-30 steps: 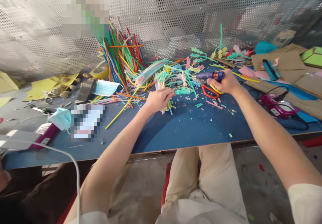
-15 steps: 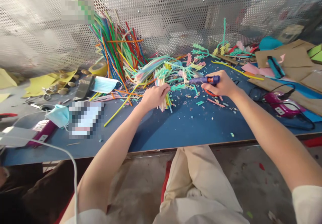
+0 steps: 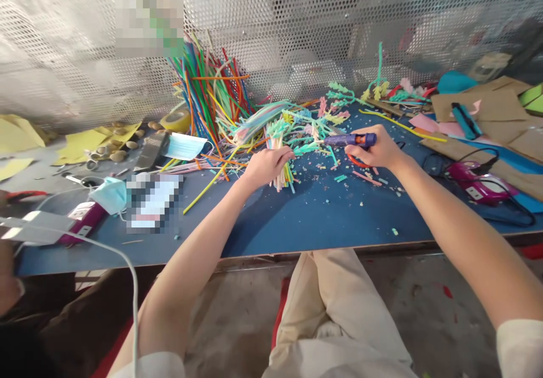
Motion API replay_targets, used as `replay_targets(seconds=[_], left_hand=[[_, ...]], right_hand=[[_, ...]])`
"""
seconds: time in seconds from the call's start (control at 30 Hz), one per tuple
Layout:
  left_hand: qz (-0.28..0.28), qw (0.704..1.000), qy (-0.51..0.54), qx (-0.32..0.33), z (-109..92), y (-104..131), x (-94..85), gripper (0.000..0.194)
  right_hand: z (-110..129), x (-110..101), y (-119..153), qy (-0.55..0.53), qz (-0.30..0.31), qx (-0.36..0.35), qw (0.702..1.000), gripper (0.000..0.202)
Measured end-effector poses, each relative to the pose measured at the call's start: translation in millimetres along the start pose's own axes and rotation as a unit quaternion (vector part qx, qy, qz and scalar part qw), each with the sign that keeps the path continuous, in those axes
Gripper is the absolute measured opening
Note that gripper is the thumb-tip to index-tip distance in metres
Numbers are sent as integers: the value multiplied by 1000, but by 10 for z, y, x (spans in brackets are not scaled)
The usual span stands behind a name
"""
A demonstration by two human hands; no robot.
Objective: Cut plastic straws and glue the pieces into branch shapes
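Observation:
My right hand is wrapped round a purple and orange glue gun, whose tip points left over the pastel pieces. Closed in a pinch, my left hand is left of that tip; what its fingertips hold is too small to make out. Just behind and beside it stands a bundle of short pastel sticks, partly hidden by the hand. Around the gun's tip lie branching pieces of mint, pink and yellow. Small cut scraps are scattered on the blue tabletop.
Long coloured sticks lean against the perforated metal screen. Left are face masks, a phone, a purple power strip and a white cable. Right are cardboard and another purple power strip.
The whole view has shifted slightly, moving the scene a little right and down. Both hands keep nearly the same place, and the glue gun stays in my right hand.

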State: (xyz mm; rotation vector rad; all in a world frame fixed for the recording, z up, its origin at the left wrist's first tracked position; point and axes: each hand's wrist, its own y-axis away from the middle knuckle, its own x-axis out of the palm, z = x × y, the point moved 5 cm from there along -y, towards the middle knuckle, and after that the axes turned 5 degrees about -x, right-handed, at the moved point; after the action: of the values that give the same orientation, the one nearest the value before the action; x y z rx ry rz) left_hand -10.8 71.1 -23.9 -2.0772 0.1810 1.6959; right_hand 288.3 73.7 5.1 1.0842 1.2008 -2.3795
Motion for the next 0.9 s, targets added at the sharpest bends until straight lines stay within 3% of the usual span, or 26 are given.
replay_targets(seconds=[0.4,0.7,0.9], left_hand=[[-45,998,42,-14,111,-36,53,46],[-26,999,22,-22,24,-1,31,44],[-25,1000,10,-14,-15,11,36,42]], right_hand=[[-89,-37,63,-2,-15,7,1000,59],[55,82,2,-26,51,-18,998,55],[17,160,0,11,52,-19,998,61]])
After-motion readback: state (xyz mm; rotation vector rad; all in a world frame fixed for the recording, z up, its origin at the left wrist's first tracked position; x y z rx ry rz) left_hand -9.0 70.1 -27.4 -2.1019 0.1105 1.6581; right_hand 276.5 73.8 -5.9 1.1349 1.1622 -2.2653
